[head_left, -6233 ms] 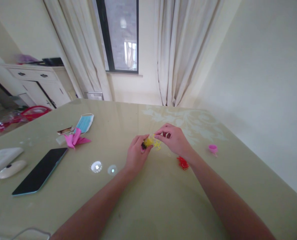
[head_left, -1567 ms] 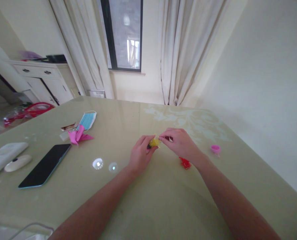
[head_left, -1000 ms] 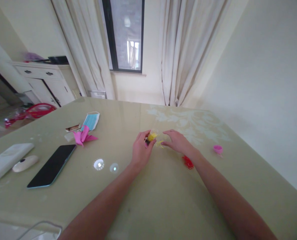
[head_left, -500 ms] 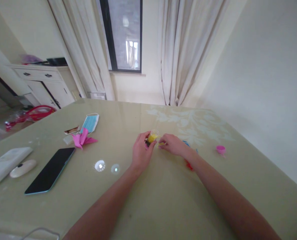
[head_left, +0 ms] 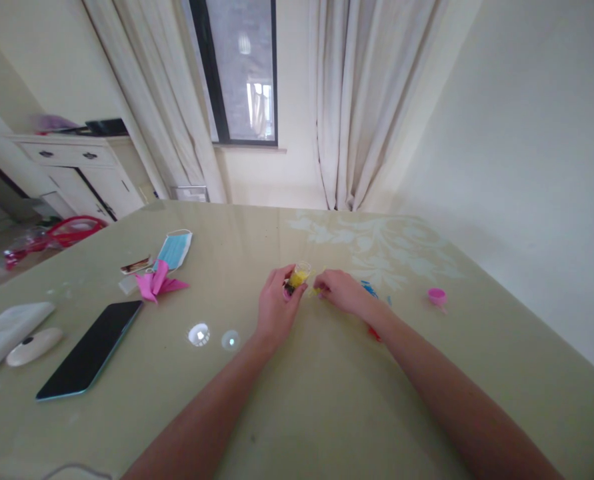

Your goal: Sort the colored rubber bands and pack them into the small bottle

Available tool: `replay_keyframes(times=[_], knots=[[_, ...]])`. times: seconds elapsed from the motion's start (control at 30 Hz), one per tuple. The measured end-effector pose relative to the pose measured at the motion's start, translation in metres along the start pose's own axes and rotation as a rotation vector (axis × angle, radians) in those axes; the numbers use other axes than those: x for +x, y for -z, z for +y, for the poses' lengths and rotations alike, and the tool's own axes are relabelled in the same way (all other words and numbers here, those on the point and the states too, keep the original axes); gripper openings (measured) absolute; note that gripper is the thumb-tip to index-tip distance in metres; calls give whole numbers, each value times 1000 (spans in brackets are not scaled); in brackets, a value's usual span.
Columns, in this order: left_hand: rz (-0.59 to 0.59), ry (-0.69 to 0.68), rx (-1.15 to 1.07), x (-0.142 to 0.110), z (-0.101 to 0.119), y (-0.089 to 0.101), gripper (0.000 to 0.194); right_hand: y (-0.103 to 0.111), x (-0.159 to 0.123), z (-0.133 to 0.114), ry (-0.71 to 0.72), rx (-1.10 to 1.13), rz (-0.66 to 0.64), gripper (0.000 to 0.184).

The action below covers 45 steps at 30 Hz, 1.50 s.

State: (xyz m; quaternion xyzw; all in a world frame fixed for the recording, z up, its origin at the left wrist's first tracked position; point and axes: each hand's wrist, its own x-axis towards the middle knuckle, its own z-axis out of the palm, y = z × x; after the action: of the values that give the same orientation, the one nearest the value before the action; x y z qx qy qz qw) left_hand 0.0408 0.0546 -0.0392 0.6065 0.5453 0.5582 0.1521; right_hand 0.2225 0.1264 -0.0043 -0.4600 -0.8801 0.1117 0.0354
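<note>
My left hand (head_left: 275, 300) is wrapped round a small clear jar (head_left: 303, 268), which is tilted with its mouth away from me. Yellow bits fill its upper part, with black ones below. Just right of the jar, my right hand (head_left: 339, 291) pinches at a few thin yellow rubber bands (head_left: 317, 291) on the table; its fingertips are partly hidden. Behind the right wrist lie blue rubber bands (head_left: 369, 288). A red bunch of them (head_left: 373, 333) shows partly under the forearm. Farther right sits a small pink cup-shaped piece (head_left: 437, 297).
On the left of the glossy table (head_left: 297, 413) are a phone (head_left: 91, 348), a white oval case (head_left: 35, 347), a white box-like device (head_left: 11, 330), a pink paper crane (head_left: 157, 283) and a blue face mask (head_left: 173, 250). Curtains and a wall stand beyond.
My right hand has gone from the jar's mouth down to the yellow rubber bands on the table. The left hand keeps the jar in nearly the same place. Blue rubber bands have come into sight.
</note>
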Motion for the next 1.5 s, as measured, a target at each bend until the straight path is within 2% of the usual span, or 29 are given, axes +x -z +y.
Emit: replay_keyframes(times=[0.27, 0.37, 0.43, 0.57, 0.67, 0.8, 1.0, 1.13, 1.33, 1.5], knots=[[-9, -11, 21, 0, 0, 3, 35, -2, 1, -6, -44, 48, 43, 20], [-11, -22, 29, 0, 1, 3, 33, 6, 2, 0, -60, 95, 99, 20], [-13, -31, 44, 0, 2, 4, 33, 18, 0, 3, -58, 199, 178, 18], [-37, -44, 89, -1, 7, 4, 32, 42, -8, 1, 29, 564, 388, 9], [-53, -60, 115, -3, 9, 4, 33, 49, -14, -9, 126, 648, 433, 9], [-63, -89, 145, -4, 8, 5, 33, 46, -17, -21, 176, 516, 421, 9], [-76, -139, 185, -6, 2, 4, 36, 45, -19, -27, 100, 493, 376, 7], [-82, -131, 187, -6, 1, 3, 37, 47, -21, -28, 100, 445, 375, 5], [-78, -113, 167, -5, 7, 6, 33, 46, -19, -30, 172, 593, 432, 8], [-43, -6, 3, -3, -1, 0, 33, 33, -8, -22, 125, 743, 562, 14]])
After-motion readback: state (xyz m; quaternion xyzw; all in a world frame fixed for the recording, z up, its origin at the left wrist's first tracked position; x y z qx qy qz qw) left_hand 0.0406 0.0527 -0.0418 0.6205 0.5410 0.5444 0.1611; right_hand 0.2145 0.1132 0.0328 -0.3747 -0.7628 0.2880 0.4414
